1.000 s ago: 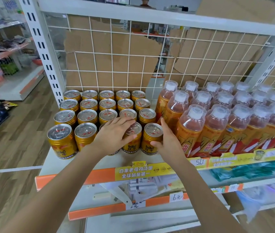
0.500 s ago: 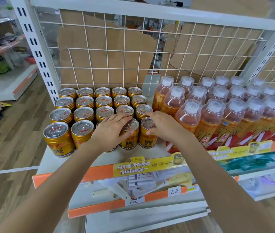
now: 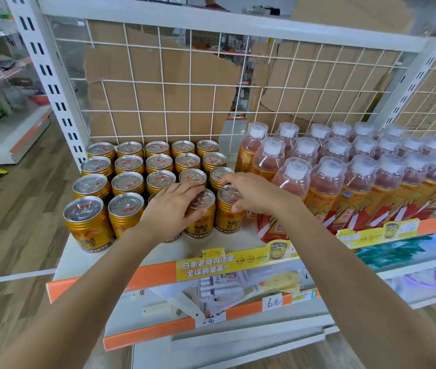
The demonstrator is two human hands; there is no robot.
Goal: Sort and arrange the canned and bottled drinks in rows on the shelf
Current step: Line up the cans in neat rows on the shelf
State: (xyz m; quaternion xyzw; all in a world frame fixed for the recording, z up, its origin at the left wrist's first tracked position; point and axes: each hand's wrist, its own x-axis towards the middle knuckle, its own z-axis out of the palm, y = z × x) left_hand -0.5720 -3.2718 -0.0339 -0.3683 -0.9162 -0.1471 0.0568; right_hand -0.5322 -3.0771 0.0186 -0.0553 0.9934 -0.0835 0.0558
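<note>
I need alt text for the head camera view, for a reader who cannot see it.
A person's left hand and right hand rest on the front row of gold cans, which stand in neat rows on a white shelf. To the right stand bottles of orange drink with white caps, before a wire grid backed by cardboard.

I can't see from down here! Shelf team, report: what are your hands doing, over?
Left hand grips a front-row can. Right hand over the end can, grip unclear. Bottles crowd the right side.
</note>
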